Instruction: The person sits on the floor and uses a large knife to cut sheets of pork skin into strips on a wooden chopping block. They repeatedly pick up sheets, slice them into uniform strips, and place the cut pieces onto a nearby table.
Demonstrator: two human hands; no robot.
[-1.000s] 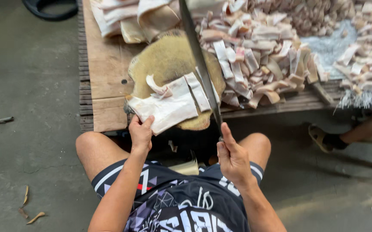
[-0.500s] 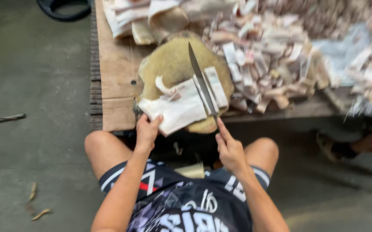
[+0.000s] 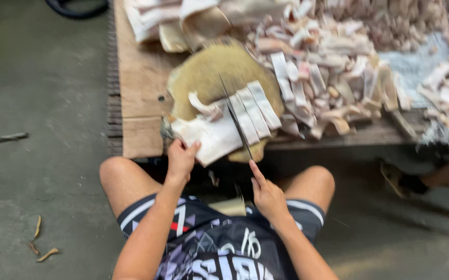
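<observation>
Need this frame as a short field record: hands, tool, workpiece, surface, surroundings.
left hand: grips the near edge of the pale slab
right hand: holds the knife, forefinger along the handle
knife: blade down on the slab, edge between cut strips and uncut part
cut strips: lying side by side, right of the blade
chopping block: round, tan, under the slab
wooden platform: carries the block
pile of cut pieces: heaped right of the block
floor: grey concrete

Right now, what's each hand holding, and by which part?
Left hand pins the pale slab by its near edge on the round block. Right hand holds the long knife by its handle end.
</observation>
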